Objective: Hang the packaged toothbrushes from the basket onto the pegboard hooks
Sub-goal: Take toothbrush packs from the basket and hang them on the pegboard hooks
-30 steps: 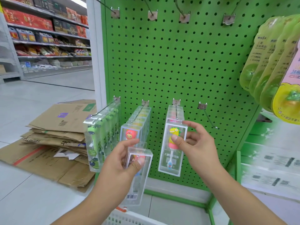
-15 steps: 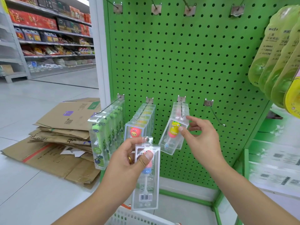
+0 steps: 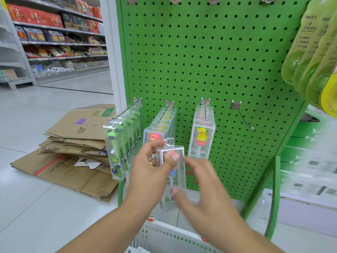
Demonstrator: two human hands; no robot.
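While left hand [image 3: 155,167] pinches clear toothbrush pack [image 3: 172,178] near top, before pegboard [image 3: 209,61], right hand [image 3: 204,189] blurred at lower edge, grip unclear. Feels light, stiff, slippery; steer by hang tab.

Glossy clear plastic toothbrush packs [image 3: 201,137], shiny metal hooks [image 3: 241,115], corrugated cardboard [image 3: 73,143].

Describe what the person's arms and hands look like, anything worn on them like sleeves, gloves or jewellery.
Both forearms are bare as far as the frame shows, with no sleeves, gloves or watch in view. The left hand wears a gold-coloured ring on one finger. The right hand is blurred, and no ring or band can be made out on it.
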